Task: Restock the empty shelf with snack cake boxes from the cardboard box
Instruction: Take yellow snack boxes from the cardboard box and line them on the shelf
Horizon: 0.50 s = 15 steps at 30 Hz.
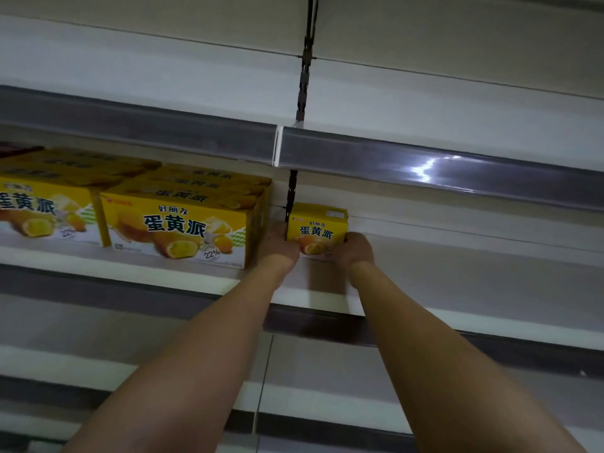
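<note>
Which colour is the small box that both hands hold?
Yellow box, seen in the head view.

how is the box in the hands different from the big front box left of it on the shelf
The held box shows a much narrower face than the big front box. The held box sits far back near the rear wall; the big front box stands at the shelf edge. The left hand and right hand grip the held box; nothing touches the big front box. Both are yellow with the same cake picture.

A black slotted upright (pixel 305 70) runs down the pale back panel (pixel 457 103) behind.
</note>
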Tool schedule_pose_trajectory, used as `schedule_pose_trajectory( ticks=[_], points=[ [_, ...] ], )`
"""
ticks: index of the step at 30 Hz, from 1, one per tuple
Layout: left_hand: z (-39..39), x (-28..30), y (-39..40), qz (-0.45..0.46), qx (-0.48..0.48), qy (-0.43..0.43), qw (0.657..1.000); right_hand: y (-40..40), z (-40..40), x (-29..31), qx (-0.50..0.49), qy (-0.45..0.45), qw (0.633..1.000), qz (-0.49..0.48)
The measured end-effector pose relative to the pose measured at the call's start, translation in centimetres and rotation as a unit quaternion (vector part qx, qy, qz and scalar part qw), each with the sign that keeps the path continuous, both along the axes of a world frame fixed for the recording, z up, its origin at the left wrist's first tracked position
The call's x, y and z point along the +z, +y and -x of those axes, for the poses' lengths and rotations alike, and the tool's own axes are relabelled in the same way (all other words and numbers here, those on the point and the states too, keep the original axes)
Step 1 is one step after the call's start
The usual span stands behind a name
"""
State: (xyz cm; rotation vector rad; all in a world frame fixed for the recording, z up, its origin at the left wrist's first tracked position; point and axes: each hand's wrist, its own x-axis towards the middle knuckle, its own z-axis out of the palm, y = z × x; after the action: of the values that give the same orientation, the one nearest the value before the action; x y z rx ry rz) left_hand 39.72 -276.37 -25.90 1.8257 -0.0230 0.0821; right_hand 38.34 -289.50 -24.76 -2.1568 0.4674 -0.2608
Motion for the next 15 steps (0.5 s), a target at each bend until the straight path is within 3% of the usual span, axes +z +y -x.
schedule_pose_trajectory(
  ticks=[15],
  points=[
    [-7.1,-2.8,-1.6,0.030,-0.002,-0.019,0.999,-0.3,-5.2,-0.1,-0.026,-0.036,0.992,-0.117]
  ],
)
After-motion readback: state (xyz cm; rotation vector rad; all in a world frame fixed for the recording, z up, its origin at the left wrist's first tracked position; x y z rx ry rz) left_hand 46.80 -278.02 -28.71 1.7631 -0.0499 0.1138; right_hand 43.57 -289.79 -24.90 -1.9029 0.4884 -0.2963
